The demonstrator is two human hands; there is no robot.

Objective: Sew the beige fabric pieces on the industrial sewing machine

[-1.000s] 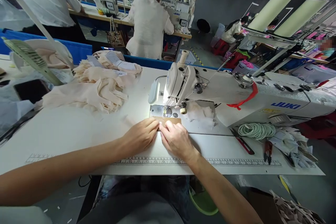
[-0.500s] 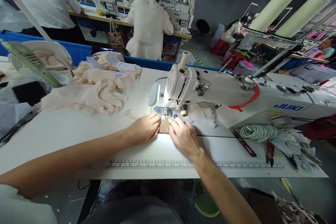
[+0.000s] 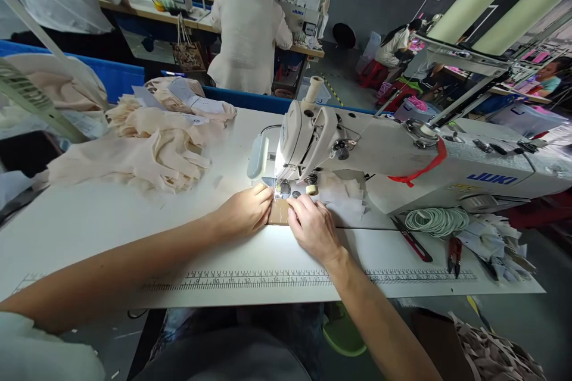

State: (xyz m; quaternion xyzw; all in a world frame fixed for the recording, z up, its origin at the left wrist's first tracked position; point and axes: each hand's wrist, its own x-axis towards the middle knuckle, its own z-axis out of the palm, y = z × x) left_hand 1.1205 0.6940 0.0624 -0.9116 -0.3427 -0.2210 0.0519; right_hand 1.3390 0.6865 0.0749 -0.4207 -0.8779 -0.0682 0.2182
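My left hand [image 3: 249, 209] rests on the bed of the white sewing machine [image 3: 308, 131], just left of the needle area. Its fingers are bent and pressed together near the presser foot. Opposite it, my right hand [image 3: 313, 227] lies with curled fingers, thumb and fingertips close to the foot. Whatever lies between the fingertips is too small and hidden to name. A brown flat patch [image 3: 279, 214] shows between the hands. Behind the right fingers, pale thin fabric pieces [image 3: 346, 193] lie under the machine arm.
Cream fabric pieces [image 3: 165, 149] are heaped at the left. On the right lie coiled pale cord [image 3: 437, 222], a red-handled tool [image 3: 413, 239], thread snips [image 3: 454, 255] and scraps [image 3: 496, 244]. A printed ruler [image 3: 268, 279] runs along the front edge. Another person [image 3: 248, 30] sits ahead.
The camera view has shifted slightly. Both hands stay at the needle area in nearly the same pose; a small white bit seen there earlier is now hardly visible.
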